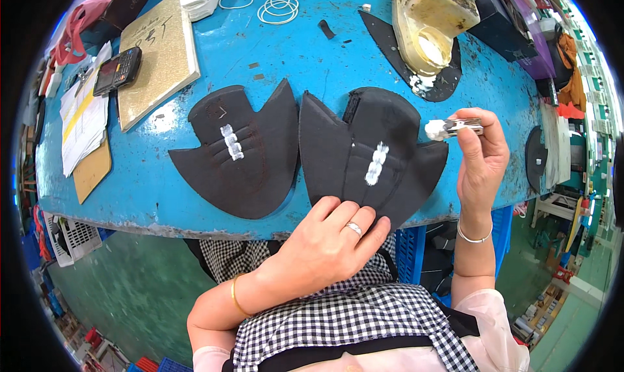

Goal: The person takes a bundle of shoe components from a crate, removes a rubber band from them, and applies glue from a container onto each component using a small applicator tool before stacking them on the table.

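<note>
Two black, curved panels lie side by side on the blue table, each with a white smeared strip at its middle: the left panel and the right panel. My left hand holds the near edge of the right panel, fingers curled on top and thumb hidden. Between thumb and fingers, my right hand grips a small brush with a flat metal handle. Its tip is loaded with white paste and stays apart from the right panel, just beyond that panel's right corner.
A stained cream pot with white paste stands at the back on another dark panel. Along the left lie a handheld device, a brown board and papers. White cord is coiled at the back. The blue table has a worn near edge.
</note>
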Tool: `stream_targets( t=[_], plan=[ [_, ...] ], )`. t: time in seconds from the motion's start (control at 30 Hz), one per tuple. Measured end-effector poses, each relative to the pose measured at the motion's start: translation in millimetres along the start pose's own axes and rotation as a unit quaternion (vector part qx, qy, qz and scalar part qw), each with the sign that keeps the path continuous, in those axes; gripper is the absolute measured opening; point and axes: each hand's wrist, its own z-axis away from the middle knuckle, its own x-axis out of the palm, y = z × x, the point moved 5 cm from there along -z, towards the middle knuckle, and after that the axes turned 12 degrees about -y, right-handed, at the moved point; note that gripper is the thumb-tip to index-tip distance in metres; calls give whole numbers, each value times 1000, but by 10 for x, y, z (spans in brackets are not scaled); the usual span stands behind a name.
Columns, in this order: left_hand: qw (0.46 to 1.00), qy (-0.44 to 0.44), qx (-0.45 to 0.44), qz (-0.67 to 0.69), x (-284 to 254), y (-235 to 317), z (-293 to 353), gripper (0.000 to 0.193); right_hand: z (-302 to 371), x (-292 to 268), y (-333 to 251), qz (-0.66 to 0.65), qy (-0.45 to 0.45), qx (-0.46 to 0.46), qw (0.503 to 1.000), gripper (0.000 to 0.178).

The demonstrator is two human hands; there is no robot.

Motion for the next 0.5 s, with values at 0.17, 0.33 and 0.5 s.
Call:
stream_targets(
  t=[0.17, 0.33, 0.5],
  plan=[
    [988, 151, 9, -31, -302, -7, 361, 40, 21, -79, 27, -70, 27, -11, 997, 16],
    [957, 152, -230, -91, -383, -458, 793, 49, 45, 123, 23, 48, -45, 48, 997, 16],
    [989, 69, -120, 44, -171, -344, 459, 46, 44, 336, -33, 228, -119, 10, 966, 19]
  ],
)
